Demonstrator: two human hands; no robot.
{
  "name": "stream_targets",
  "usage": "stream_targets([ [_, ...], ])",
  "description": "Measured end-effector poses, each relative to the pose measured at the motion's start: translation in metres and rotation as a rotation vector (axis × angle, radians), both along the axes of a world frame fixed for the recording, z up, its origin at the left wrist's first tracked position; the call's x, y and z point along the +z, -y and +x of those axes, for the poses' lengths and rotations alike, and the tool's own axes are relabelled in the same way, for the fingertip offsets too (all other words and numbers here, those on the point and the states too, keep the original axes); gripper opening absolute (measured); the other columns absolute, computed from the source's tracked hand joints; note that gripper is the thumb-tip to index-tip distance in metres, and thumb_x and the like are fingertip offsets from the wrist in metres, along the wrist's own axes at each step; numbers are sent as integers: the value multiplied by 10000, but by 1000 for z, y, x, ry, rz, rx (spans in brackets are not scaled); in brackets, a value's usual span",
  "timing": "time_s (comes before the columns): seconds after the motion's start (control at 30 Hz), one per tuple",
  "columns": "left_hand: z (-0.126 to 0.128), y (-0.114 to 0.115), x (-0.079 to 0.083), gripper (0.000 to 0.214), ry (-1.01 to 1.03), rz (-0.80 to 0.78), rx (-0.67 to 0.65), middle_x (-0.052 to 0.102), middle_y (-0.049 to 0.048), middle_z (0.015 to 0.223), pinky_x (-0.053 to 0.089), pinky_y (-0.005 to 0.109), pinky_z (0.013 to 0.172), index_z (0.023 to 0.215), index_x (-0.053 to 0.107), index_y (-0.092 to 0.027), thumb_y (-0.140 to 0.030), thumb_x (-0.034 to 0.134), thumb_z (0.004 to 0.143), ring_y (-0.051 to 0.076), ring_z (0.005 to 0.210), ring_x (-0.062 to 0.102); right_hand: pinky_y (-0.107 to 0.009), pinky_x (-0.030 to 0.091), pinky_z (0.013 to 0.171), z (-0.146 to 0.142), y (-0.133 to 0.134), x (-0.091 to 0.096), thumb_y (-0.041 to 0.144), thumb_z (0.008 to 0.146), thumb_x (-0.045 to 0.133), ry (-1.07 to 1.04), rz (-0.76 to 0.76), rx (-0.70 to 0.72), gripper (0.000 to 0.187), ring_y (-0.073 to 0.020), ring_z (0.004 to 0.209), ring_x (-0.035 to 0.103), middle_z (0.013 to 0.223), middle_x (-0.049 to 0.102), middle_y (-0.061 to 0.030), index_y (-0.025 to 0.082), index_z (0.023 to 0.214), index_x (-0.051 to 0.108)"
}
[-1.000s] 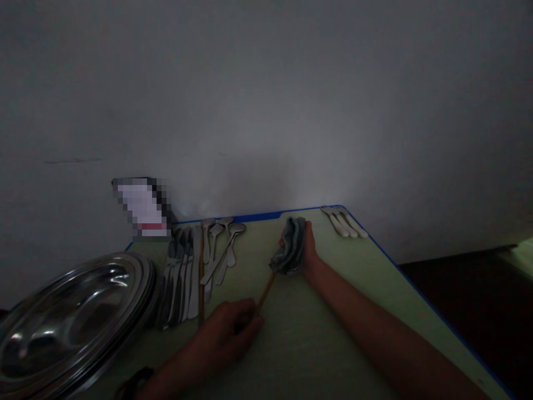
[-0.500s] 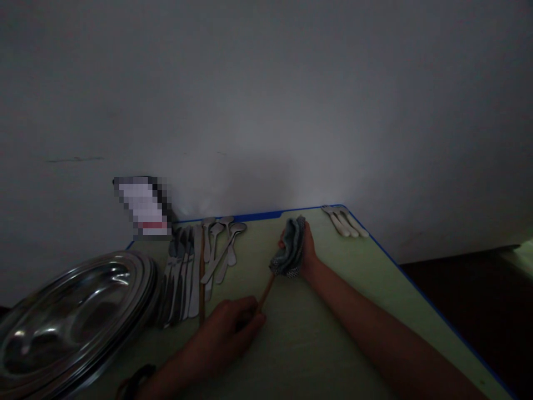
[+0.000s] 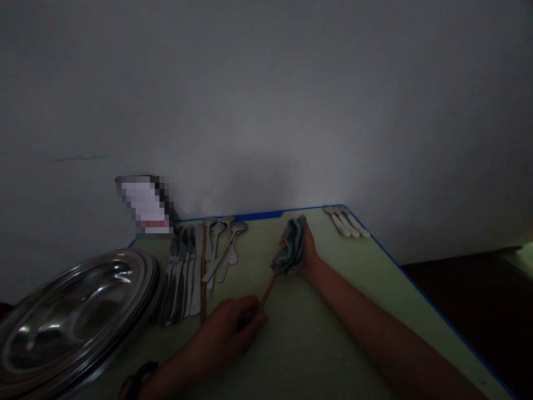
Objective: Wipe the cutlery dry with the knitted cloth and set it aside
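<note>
Little displacement is being recorded against the earlier frames: the left hand (image 3: 235,326) is being seen a shade lower and further right, while the right hand (image 3: 307,251) and the cloth (image 3: 291,251) are being kept where they were.

A wooden stick (image 3: 267,291) is being held at its near end by the left hand, whose fingers are being curled closed around it. Its long axis is being laid diagonally, from near-left at the left hand to far-right. The far end is being pointed toward the back edge of the table (image 3: 353,289) and is being hidden inside the cloth. Whether the stick is being rested on the tabletop cannot be told.

The cloth, grey-blue and bunched, is being clenched by the right hand around that far end, fingers wrapped tight. Stick and cloth are being kept over the middle of the green, blue-edged table.

To the left, a row of knives (image 3: 183,275) is being seen, with a second wooden stick (image 3: 203,283) just beside it and spoons (image 3: 222,244) next to that. Stacked steel plates (image 3: 75,316) are being seen at the far left. White-handled utensils (image 3: 346,222) are being seen well apart, at the far right corner.
</note>
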State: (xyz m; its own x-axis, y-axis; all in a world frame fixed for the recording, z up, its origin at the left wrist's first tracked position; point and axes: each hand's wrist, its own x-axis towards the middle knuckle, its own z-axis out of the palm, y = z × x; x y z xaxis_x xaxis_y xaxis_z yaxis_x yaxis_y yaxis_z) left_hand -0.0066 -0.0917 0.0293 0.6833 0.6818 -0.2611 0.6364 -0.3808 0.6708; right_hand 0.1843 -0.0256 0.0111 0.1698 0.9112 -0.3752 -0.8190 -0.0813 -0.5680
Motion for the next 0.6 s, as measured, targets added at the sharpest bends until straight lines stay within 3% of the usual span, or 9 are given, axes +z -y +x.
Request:
stream_targets([
  [0.1,0,0,-1,303,-7,18,-7,450,-45,608,297,233,519,678,463,-180,-387,365,876,114,576,455,-192,297,316,1,-2,-3,594,803,350,10,16,4,515,-109,327,426,362,460,20,195,487,423],
  [0.3,0,0,1,291,0,3,0,456,-37,624,302,238,530,670,451,-178,-360,365,881,125,592,472,-199,310,335,4,-1,1,510,848,196,-20,81,33,539,-107,326,426,387,473,11,196,475,424],
  [0.6,-1,0,-2,308,8,8,-7,420,-46,608,285,232,507,666,430,-183,-381,354,889,115,569,440,-196,336,364,6,-6,-4,449,858,200,-72,146,12,521,-94,346,414,404,454,26,183,508,479],
])
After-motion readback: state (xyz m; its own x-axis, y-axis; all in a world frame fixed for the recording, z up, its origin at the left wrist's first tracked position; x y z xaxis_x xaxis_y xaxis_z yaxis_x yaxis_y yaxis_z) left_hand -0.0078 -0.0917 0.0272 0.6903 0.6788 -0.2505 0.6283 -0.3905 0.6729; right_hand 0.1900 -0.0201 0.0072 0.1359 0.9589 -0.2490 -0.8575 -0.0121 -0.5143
